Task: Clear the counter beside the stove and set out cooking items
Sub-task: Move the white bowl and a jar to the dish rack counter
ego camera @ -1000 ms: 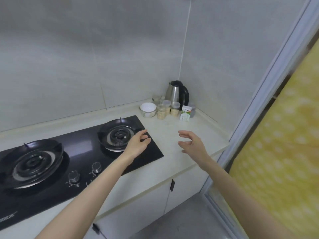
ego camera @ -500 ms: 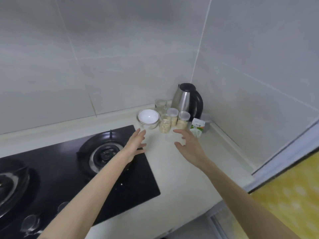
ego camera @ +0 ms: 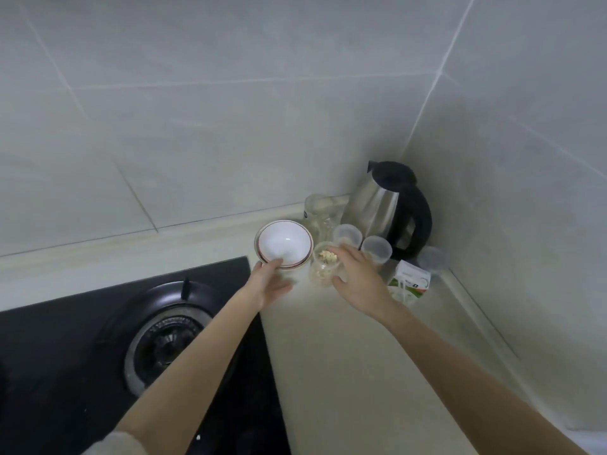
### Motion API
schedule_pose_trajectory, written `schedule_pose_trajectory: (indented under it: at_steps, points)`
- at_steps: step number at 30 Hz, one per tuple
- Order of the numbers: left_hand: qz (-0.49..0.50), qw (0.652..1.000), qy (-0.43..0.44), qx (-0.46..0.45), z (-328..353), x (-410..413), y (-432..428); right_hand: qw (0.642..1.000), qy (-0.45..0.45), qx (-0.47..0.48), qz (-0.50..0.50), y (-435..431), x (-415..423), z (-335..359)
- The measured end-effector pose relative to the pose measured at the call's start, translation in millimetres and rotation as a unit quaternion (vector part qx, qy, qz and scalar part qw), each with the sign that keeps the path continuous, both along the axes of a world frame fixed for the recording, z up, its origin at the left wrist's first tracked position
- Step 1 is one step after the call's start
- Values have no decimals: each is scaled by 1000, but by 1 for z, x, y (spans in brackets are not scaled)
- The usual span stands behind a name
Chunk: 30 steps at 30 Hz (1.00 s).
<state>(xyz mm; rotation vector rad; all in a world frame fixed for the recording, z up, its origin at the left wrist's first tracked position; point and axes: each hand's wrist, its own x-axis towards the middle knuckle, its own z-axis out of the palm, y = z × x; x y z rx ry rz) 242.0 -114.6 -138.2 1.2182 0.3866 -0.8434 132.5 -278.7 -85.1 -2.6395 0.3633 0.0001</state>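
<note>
A stack of white bowls [ego camera: 284, 241] with a red rim line stands on the pale counter [ego camera: 345, 362] by the back wall, right of the black gas stove [ego camera: 82, 372]. My left hand [ego camera: 267, 285] reaches over the stove's corner, its fingertips touching the bowls' near rim and its thumb held apart. Just right of the bowls is a clear jar [ego camera: 323, 262] of beige pieces. My right hand [ego camera: 359, 279] wraps round that jar, fingers over its top edge and thumb on its near side.
Two lidded clear jars [ego camera: 347, 233] [ego camera: 376, 247], a glass jar [ego camera: 317, 211] and a steel kettle [ego camera: 387, 208] with a black handle crowd the corner. A small white and green carton [ego camera: 409, 279] lies by the right wall. The stove's burner [ego camera: 164, 339] is below my left arm.
Both hands have moved forward towards the corner. The left now touches the bowls' rim, and the right has closed round the jar of beige pieces. The view has moved closer.
</note>
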Motion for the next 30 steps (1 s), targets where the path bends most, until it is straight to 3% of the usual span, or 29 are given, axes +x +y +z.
schedule_pose_trajectory:
  at_steps: [12,19,30]
  points:
    - [78,996,12,-43,-21,16,-2,997,19,-70,22,-9,40,-25]
    - [104,993,43,-28,-2,6,5,999,35,-26,6,-6,39,-19]
    - [148,986,-64,-45,71,-33,37,994,-96,54,-7,8,7,17]
